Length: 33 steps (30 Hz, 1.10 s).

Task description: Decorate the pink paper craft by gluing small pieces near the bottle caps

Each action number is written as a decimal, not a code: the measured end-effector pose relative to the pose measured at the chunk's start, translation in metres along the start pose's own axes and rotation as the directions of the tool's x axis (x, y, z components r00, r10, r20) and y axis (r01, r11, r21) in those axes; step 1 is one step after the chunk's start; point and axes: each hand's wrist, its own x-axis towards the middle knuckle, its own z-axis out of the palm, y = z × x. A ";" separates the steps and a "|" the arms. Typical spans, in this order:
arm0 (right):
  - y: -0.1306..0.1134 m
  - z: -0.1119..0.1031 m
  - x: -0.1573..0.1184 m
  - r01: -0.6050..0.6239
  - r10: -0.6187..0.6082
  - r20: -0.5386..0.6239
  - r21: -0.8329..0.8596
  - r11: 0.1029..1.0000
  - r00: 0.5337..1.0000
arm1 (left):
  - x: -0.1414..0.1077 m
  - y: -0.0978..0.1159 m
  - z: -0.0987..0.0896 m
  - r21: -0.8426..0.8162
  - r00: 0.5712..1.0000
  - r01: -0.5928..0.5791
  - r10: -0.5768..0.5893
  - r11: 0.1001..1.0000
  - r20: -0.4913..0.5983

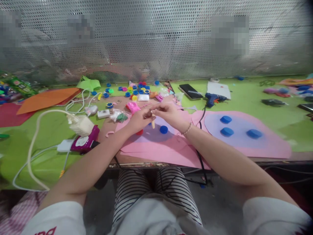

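My left hand (pixel 140 121) and my right hand (pixel 170 115) meet fingertip to fingertip above a pink paper sheet (pixel 151 152) with a pale purple oval. The fingers of both are closed in a pinch. Whatever sits between them is too small and hidden to name; a pale tip pokes downward there, perhaps a finger. Just below my right hand lies a blue bottle cap (pixel 163 129). A red cap (pixel 139 132) shows by my left wrist, and another blue cap is partly hidden behind the fingers. Bright pink crumpled plastic (pixel 133 107) lies beyond my left hand.
A glue gun (pixel 212 99) and a phone (pixel 190 91) lie at the back right. Three blue caps stand on a second pink sheet (pixel 276 148). A purple power adapter (pixel 84 141) with cables is at left. Loose bottle caps (pixel 141 88) lie before the perforated metal screen (pixel 151 42).
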 end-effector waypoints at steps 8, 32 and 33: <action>-0.001 0.000 0.001 0.010 -0.010 -0.006 -0.028 1.000 1.000 | -0.003 0.006 0.001 -0.002 0.999 0.007 -0.007 1.000 -0.040; -0.009 -0.001 -0.004 0.009 -0.011 0.024 0.099 0.995 1.000 | -0.007 0.009 0.002 0.124 0.977 -0.114 0.134 0.986 -0.165; -0.007 -0.001 -0.003 0.018 -0.020 0.024 0.094 0.995 1.000 | -0.007 0.009 0.002 0.117 0.978 -0.117 0.135 0.986 -0.161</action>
